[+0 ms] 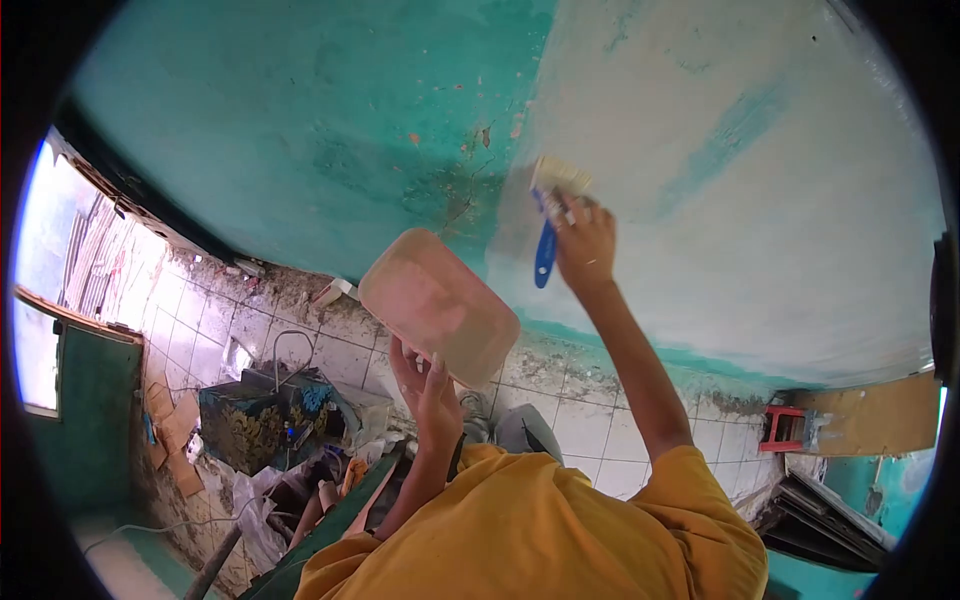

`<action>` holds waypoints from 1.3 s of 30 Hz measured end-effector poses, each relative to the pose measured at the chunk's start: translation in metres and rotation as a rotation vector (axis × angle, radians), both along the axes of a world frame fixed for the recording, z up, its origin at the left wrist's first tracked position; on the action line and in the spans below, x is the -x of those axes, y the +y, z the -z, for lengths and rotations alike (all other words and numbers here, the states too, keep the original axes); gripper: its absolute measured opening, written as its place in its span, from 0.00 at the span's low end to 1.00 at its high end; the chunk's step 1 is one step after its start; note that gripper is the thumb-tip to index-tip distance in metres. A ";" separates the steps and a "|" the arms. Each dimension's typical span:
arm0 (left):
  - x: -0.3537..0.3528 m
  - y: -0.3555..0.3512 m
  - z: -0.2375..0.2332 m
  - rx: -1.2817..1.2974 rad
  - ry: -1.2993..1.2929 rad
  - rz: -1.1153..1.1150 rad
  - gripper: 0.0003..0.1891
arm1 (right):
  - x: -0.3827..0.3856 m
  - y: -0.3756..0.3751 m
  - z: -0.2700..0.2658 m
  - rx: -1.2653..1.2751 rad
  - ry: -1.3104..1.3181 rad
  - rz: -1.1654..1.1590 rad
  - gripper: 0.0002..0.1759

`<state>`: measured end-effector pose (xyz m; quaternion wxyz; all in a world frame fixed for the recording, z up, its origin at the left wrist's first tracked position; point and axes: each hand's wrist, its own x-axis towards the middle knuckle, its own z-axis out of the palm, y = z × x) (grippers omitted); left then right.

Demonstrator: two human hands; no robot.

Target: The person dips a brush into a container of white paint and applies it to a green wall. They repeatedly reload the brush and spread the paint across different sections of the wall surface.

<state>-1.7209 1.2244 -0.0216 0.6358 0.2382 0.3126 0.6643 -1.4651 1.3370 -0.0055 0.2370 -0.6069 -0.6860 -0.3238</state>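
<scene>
My right hand point(584, 240) is closed around a paintbrush point(546, 250) with a blue handle and pale bristles. Its bristles are up against the wall point(640, 130), close to the border where whitish paint meets the teal. My left hand point(428, 385) grips the near edge of a pinkish plastic tub point(440, 305), held out in front of the teal part at the wall's foot. Whitish smears show on the fingers of my right hand.
Cracked, flaking plaster point(475, 160) marks the teal side. Below lies a dirty tiled floor point(585, 425). To the left are a dark patterned box point(245, 420), cardboard pieces point(175, 435) and plastic bags. A red stool point(783, 428) stands at right.
</scene>
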 end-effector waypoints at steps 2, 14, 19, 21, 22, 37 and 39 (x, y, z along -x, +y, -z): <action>0.002 0.000 -0.004 -0.005 0.005 -0.007 0.41 | 0.005 -0.004 0.049 0.169 0.052 -0.039 0.27; -0.001 0.021 -0.017 -0.064 0.013 0.027 0.40 | 0.004 -0.095 0.078 0.089 1.507 -0.135 0.20; -0.012 0.028 -0.013 -0.099 0.075 0.155 0.41 | 0.016 -0.164 0.021 -0.138 1.993 -0.057 0.18; -0.018 0.027 -0.012 -0.116 0.087 0.218 0.42 | 0.020 -0.186 -0.003 -0.146 1.992 -0.109 0.18; -0.021 0.027 -0.012 -0.140 0.093 0.272 0.43 | 0.021 -0.196 -0.013 -0.150 1.985 -0.176 0.18; -0.103 -0.043 -0.028 -0.251 0.133 0.547 0.51 | 0.004 -0.247 -0.033 0.114 1.246 -0.181 0.11; -0.117 -0.058 -0.037 -0.247 0.132 0.556 0.52 | -0.010 -0.260 -0.040 0.171 1.199 -0.131 0.10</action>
